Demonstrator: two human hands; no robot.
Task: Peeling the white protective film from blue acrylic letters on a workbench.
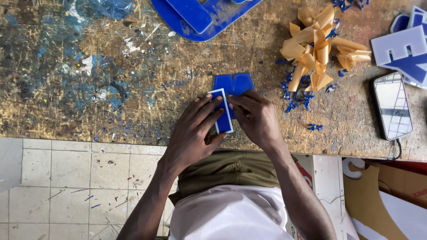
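Observation:
A blue plastic letter piece [234, 83] lies on the paint-stained workbench [133, 89] near its front edge. My left hand [193, 133] holds a narrow blue strip with a white edge [222, 116] against the letter's left side. My right hand [255, 118] pinches the strip's upper right edge with its fingertips, right where it meets the letter. Both hands touch each other over the strip.
A pile of curled tan backing paper [318, 46] with blue plastic shavings [296, 91] lies to the right. A phone [392, 105] on a cable rests at the far right beside white-and-blue letter pieces [402, 51]. A large blue cut-out [200, 15] sits at the top. Tiled floor [66, 186] lies below.

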